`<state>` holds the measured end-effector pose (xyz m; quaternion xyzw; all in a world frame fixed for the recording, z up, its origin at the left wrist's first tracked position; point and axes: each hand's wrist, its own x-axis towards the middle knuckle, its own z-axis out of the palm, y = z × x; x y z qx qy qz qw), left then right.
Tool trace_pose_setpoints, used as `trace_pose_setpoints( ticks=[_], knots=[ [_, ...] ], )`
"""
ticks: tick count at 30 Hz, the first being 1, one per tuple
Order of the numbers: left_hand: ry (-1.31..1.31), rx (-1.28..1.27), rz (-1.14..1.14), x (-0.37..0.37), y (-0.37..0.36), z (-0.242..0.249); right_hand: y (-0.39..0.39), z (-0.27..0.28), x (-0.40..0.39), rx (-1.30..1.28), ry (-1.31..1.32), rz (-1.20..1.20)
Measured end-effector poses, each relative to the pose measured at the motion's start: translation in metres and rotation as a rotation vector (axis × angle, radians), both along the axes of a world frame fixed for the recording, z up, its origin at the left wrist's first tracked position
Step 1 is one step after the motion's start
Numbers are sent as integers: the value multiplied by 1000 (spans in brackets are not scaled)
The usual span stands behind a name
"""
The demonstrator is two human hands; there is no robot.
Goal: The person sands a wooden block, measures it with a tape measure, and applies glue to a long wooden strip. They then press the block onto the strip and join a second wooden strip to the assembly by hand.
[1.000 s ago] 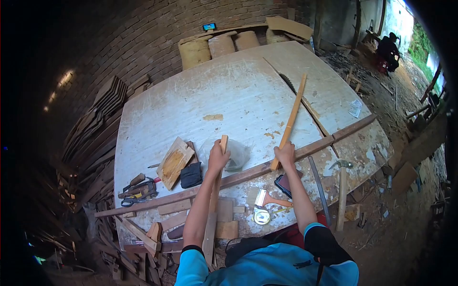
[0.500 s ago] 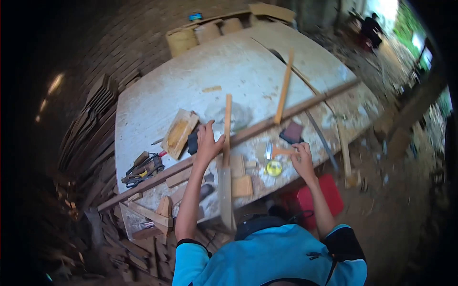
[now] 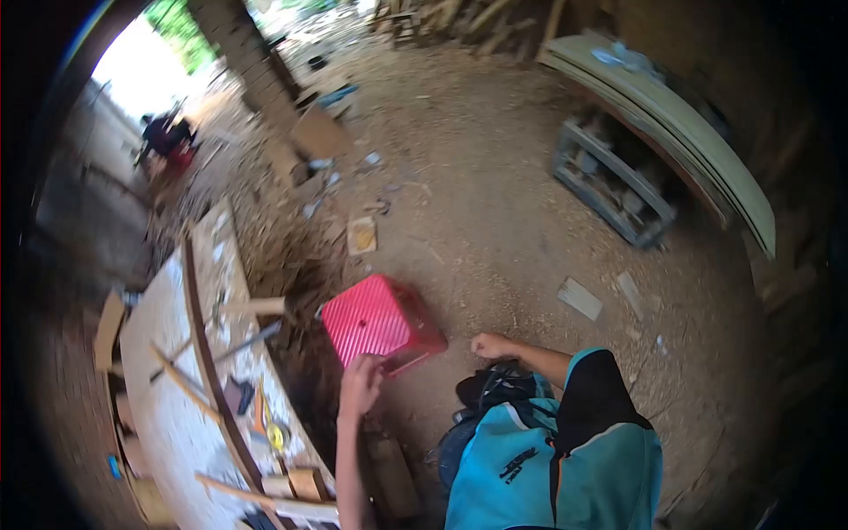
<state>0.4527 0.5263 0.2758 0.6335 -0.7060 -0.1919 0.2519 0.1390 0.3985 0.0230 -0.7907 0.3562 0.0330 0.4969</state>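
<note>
My left hand [image 3: 360, 387] is held low with its fingers loosely curled, and nothing shows in them. It overlaps the near corner of a red plastic stool [image 3: 367, 320] with a ribbed top, which stands on the floor. To the right, my right hand [image 3: 491, 345] is closed in a loose fist over the floor, with no object visible in it. A paintbrush [image 3: 259, 408] with an orange handle lies on the worktable [image 3: 163, 411] at the left, beside a yellow round roll [image 3: 277, 436].
A long dark wooden strip [image 3: 201, 336] crosses the table, among thinner wood pieces. Wood shavings cover the floor [image 3: 477, 194]. Stacked boards [image 3: 689, 115] and a grey frame [image 3: 609, 181] stand at the upper right. A person [image 3: 166, 137] sits far back at the left.
My view has swung right, from the table to the floor and the red stool. My right hand has left the paintbrush, which now lies on the table. My left hand has moved away from the table.
</note>
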Motion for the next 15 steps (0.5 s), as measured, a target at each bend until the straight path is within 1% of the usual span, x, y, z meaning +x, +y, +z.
trace_pose_setpoints(
  ticks=[2,3,4,6,8,10,11,12,13,14,15],
  knots=[
    [64,183,-107,-34,-48,-40,-10,-8,-66,110,203,-219],
    [102,277,-159,-48,-68,-62,-10,-24,-96,13,199,-205],
    [137,372,-209,-70,-92,-73,-11,-38,-133,-85,199,-190],
    [84,463,-414,-121,-143,-81,-4,-42,-201,15,25,-406],
    [32,575,-606,-177,-209,-91,-1,-34,-259,68,-181,-783],
    [28,552,-675,-244,-287,-102,-13,-51,-315,132,-27,-955],
    [29,549,-701,-274,-324,-109,-20,-58,-339,237,91,-1003],
    [58,393,-820,-304,-368,-122,-33,-59,-365,338,211,-1047],
    [-23,309,-858,-338,-420,-127,-49,-33,-383,432,163,-1205],
    [-111,270,-899,-364,-449,-126,-60,-46,-404,485,281,-1235],
    [137,325,-828,-395,-462,-85,-72,-55,-425,535,402,-1261]
  ],
)
